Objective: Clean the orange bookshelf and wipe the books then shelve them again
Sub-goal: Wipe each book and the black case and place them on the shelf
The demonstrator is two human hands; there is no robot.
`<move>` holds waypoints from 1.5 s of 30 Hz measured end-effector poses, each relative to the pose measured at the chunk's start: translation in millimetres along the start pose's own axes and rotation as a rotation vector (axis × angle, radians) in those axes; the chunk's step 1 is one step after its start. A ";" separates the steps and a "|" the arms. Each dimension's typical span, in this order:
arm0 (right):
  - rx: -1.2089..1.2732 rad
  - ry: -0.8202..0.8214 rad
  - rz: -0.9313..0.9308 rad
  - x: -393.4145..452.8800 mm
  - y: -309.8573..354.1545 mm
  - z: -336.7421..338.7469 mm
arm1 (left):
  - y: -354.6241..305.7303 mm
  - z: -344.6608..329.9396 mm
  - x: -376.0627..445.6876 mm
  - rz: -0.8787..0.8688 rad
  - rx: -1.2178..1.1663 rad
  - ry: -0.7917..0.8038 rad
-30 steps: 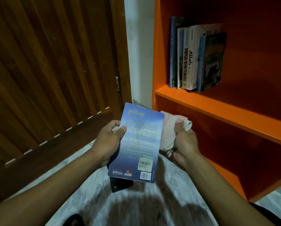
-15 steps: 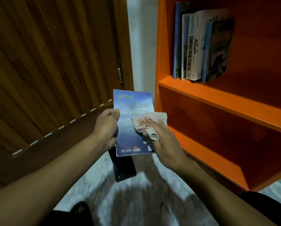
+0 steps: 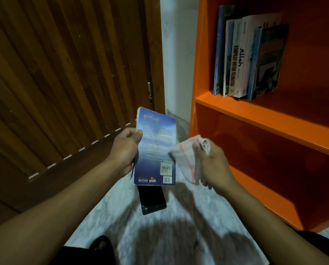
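My left hand grips a blue paperback book by its left edge, back cover facing me, held above the floor. My right hand holds a crumpled pale cloth that touches the book's right edge. The orange bookshelf stands to the right. Several books stand upright at the left end of its upper shelf. The lower shelf compartment looks bare.
A dark wooden slatted door fills the left side. A black flat object lies on the pale marbled floor under the book. A white wall strip runs between door and shelf.
The cloth slid off the book's cover to its right edge as my right hand drew back to the right. The book stays in my left hand.
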State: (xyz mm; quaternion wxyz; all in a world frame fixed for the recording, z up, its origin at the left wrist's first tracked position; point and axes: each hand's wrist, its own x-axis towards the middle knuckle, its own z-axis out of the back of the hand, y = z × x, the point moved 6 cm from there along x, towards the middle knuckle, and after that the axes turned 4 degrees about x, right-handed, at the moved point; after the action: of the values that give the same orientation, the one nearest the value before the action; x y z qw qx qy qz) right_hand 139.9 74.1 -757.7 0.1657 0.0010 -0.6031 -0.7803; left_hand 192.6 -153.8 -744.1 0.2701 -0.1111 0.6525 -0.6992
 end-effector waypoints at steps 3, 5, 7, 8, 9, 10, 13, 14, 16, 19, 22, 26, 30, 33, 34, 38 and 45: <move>0.204 -0.231 -0.065 11.2 0.8 13.2 | 3.3 -14.5 -19.8 -0.003 0.043 0.098; 0.278 -0.301 -0.007 14.3 8.5 11.6 | 8.1 -29.5 -33.7 0.022 0.043 0.179; 0.277 -0.273 0.071 13.8 16.8 1.0 | 13.1 -44.8 -43.4 0.053 0.013 0.235; 0.240 -0.232 0.098 11.4 19.1 -7.0 | 14.9 -50.8 -46.2 0.073 -0.017 0.246; 0.179 -0.172 0.120 8.3 19.1 -16.6 | 16.3 -56.5 -47.0 0.090 -0.045 0.253; 0.108 -0.100 0.143 4.3 17.5 -27.2 | 16.5 -59.8 -47.6 0.108 -0.071 0.251; 0.027 0.064 0.186 -9.8 10.9 -52.6 | 16.8 -59.2 -41.3 0.148 -0.134 0.195; 0.039 0.097 0.182 -14.0 9.2 -57.9 | 16.5 -55.7 -37.1 0.165 -0.166 0.162; 0.063 0.136 0.141 -20.6 6.9 -63.7 | 16.9 -46.6 -26.0 0.201 -0.250 0.088; 0.113 0.235 0.129 -30.3 7.0 -68.1 | 17.4 -29.8 -9.1 0.251 -0.372 -0.023; 0.148 0.347 0.128 -38.3 8.1 -70.9 | 14.1 -16.8 -0.1 0.264 -0.459 -0.081; 0.094 0.472 0.156 -43.7 3.5 -71.6 | 5.0 3.7 10.3 0.212 -0.476 -0.148; -0.077 0.551 0.132 -50.2 -8.0 -68.0 | -1.1 21.4 14.1 0.217 -0.549 -0.183; -0.057 0.316 -0.040 -41.0 -30.2 -58.0 | -6.9 28.4 12.6 0.196 -0.527 -0.181; 0.036 0.233 -0.165 -37.7 -40.2 -53.6 | -7.7 28.9 12.6 0.187 -0.496 -0.170; 0.728 0.036 -0.633 -27.4 -55.5 -46.9 | -3.2 15.2 7.5 0.198 -0.374 -0.029; 0.970 0.153 -0.618 -21.9 -23.2 -42.4 | 13.8 -16.8 -4.1 0.217 -0.182 0.112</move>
State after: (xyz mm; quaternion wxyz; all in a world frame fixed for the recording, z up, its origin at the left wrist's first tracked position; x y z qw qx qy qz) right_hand 163.1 44.9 -795.4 -0.0461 0.3090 -0.8498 -0.4245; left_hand 190.6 -137.4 -758.8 0.2960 -0.0247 0.7354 -0.6091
